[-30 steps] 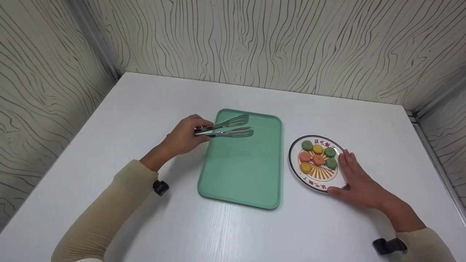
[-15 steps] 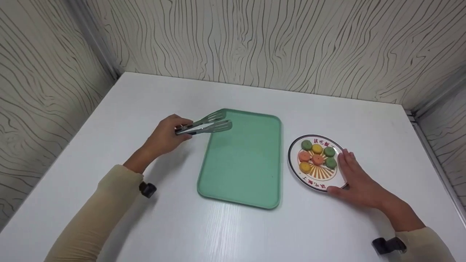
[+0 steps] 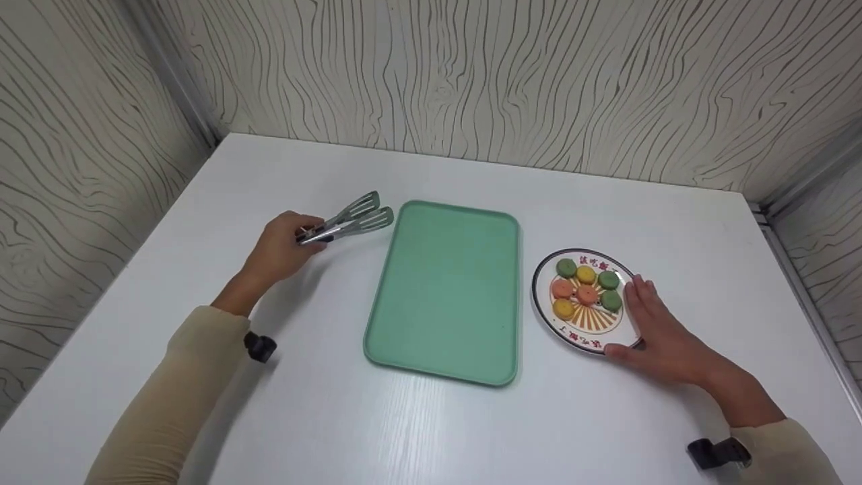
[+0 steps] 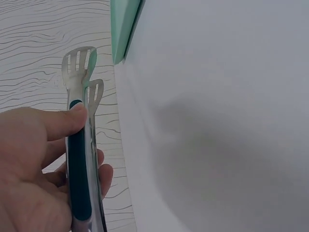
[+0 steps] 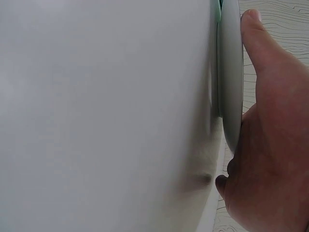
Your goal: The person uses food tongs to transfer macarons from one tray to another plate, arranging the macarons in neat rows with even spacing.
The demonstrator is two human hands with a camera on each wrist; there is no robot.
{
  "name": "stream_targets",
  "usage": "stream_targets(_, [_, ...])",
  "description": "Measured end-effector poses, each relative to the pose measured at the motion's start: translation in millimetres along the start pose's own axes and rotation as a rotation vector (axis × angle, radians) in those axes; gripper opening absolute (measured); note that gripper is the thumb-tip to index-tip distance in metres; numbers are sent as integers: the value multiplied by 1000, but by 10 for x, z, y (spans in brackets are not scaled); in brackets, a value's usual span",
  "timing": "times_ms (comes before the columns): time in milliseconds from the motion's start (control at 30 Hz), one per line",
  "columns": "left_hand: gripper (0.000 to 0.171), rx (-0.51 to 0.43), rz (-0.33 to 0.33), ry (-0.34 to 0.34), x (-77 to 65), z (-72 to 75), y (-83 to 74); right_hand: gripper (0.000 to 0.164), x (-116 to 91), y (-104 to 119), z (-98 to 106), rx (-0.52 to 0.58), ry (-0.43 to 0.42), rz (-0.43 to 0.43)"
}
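In the head view my left hand [image 3: 281, 248] grips a pair of metal tongs [image 3: 353, 219] left of the green tray. The tongs' slotted ends stand apart with nothing between them. My left thumb presses the dark handle strip of the tongs [image 4: 79, 159] in the left wrist view. My right hand [image 3: 673, 340] rests at the right rim of a round plate [image 3: 566, 330], fingers extended along the edge and thumb on the near rim. Several green, yellow and orange macarons [image 3: 587, 295] lie on the plate. In the right wrist view the plate [image 5: 231, 72] appears edge-on beside my thumb.
A green rectangular tray [image 3: 444, 296] lies mid-table, between the tongs and the plate. The white table [image 3: 431, 431] meets a wood-grain patterned panel [image 3: 438, 81] at the back, with similar panels on both sides.
My left hand has carried the tongs leftward, from over the tray to beside its left edge. The right hand stays at the plate, and the macarons keep their places.
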State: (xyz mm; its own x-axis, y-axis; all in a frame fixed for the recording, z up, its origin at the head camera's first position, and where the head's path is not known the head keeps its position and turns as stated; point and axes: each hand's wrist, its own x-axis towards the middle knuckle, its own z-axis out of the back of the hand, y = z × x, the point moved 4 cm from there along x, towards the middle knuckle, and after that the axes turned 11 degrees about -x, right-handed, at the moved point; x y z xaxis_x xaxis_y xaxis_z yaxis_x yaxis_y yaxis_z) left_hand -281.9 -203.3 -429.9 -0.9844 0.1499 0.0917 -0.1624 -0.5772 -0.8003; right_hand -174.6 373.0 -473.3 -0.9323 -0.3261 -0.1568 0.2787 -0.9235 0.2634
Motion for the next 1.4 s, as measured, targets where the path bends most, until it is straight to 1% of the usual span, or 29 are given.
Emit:
stream_targets(200, [38,23,56,-39,10,61,94,116,17,-6,-3,-5,5,-2])
stream_targets(400, [36,32,88,-87,-5,123,167,116,24,-3,-7,-5,9,-6])
stream_targets(467, [37,41,113,-100,-17,138,187,117,24,-1,-5,-3,11,-7])
stream_targets(633, [34,50,157,-135,-35,145,231,117,13,1,0,5,11,-3])
stream_targets(933, [35,62,199,-198,-62,142,270,116,5,2,5,3,6,0])
stream_targets(1100, [40,45,233,-214,-79,159,284,117,15,-4,2,0,9,2])
stream_targets(1200, [41,44,236,-214,-85,166,286,117,14,-9,0,1,9,-1])
stream_targets(1300, [40,64,232,-208,-95,169,283,117,12,-11,-1,0,10,-5])
stream_targets(1400, [41,91,248,-198,-107,163,296,117,12,-9,-3,3,8,-4])
